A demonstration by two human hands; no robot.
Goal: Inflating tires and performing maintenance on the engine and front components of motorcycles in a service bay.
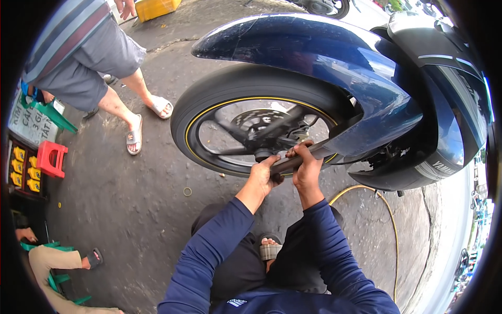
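Note:
A blue motorbike's front wheel, with a black tyre and a yellow rim stripe, stands ahead of me under the blue front fender. A dark fork leg slants from the fender toward the hub. My left hand is closed around its lower end, thumb on top beside the hub. A little higher, my right hand grips the same leg, fingers curled over it. The brake disc shows behind the dark spokes. My palms hide what lies between them and the leg.
A yellow hose curves over the ground at right. One person in grey shorts stands far left; another in tan trousers sits near left. A red stool stands beside a rack of yellow bottles. A small ring lies near the wheel.

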